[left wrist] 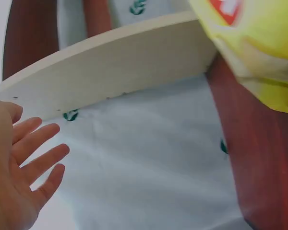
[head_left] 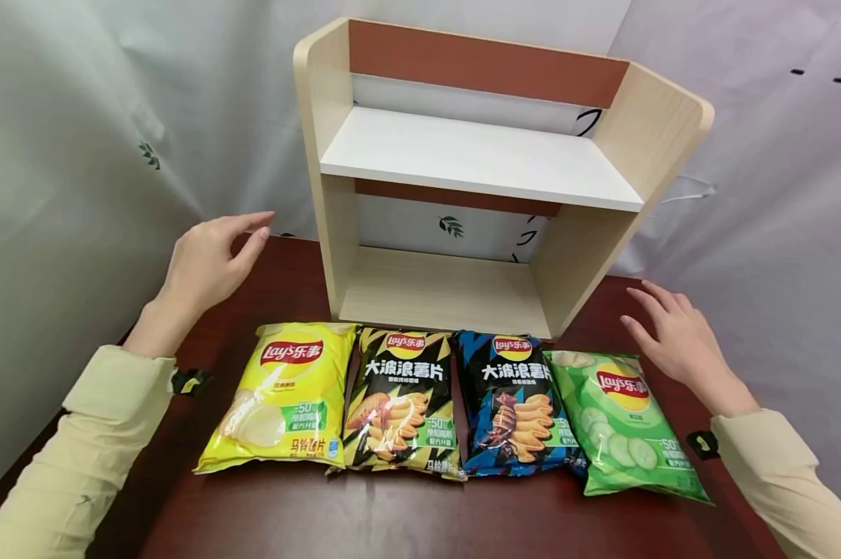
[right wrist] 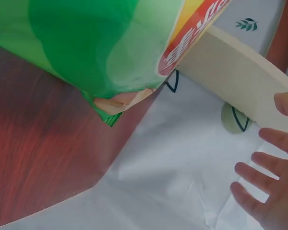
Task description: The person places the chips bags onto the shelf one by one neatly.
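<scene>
Side by side on the table lie a yellow chip bag (head_left: 280,396), a black-and-gold chip bag (head_left: 402,404), a black-and-blue chip bag (head_left: 514,404) and a green chip bag (head_left: 626,423). My left hand (head_left: 210,256) hovers above and behind the yellow bag, left of the shelf, holding nothing. Its fingers are spread in the left wrist view. My right hand (head_left: 679,334) is raised beside the green bag's upper right corner, apart from it and bare of any object, with its fingers spread in the right wrist view.
A two-tier wooden shelf (head_left: 479,159) with a white middle board stands behind the bags, its lower edge close to their tops. Under everything is a dark red table (head_left: 364,512). Pale patterned cloth (head_left: 64,155) hangs around the sides and back.
</scene>
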A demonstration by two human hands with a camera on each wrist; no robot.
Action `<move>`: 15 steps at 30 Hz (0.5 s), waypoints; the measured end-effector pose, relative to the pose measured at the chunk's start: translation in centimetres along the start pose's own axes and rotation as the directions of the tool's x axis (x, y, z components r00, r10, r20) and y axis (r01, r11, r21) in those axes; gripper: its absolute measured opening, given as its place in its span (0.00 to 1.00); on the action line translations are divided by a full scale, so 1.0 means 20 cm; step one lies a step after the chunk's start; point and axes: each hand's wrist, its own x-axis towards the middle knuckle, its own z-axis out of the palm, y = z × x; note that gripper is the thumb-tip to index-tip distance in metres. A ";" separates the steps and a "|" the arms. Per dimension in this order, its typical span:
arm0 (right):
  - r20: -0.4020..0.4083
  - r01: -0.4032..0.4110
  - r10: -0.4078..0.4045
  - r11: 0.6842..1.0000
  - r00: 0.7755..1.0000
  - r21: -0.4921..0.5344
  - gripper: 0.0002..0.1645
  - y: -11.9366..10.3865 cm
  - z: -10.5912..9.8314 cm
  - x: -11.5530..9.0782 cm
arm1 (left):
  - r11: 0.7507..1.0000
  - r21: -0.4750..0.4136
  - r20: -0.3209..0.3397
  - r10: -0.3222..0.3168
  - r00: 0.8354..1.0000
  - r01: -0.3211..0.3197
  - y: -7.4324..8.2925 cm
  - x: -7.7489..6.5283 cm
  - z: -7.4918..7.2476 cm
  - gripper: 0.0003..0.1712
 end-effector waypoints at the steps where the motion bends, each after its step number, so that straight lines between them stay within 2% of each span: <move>1: -0.018 0.007 -0.007 1.000 1.000 0.002 0.30 0.00 0.00 0.00 | 1.000 -0.009 -0.024 0.007 1.000 -0.007 0.01 0.01 -0.01 0.20; 8: -0.111 0.029 -0.027 0.999 0.994 0.014 0.24 -0.02 -0.01 -0.04 | 0.997 0.031 -0.128 0.080 0.988 -0.077 0.05 0.11 -0.04 0.17; 11: -0.131 0.038 -0.037 0.999 0.991 0.002 0.24 -0.02 -0.01 -0.06 | 0.997 -0.037 -0.194 0.058 0.979 -0.066 0.06 0.16 -0.06 0.16; 15: -0.193 0.078 -0.074 0.997 0.978 0.015 0.24 -0.03 0.00 -0.09 | 0.988 -0.143 -0.289 0.011 0.957 -0.055 0.10 0.23 -0.07 0.16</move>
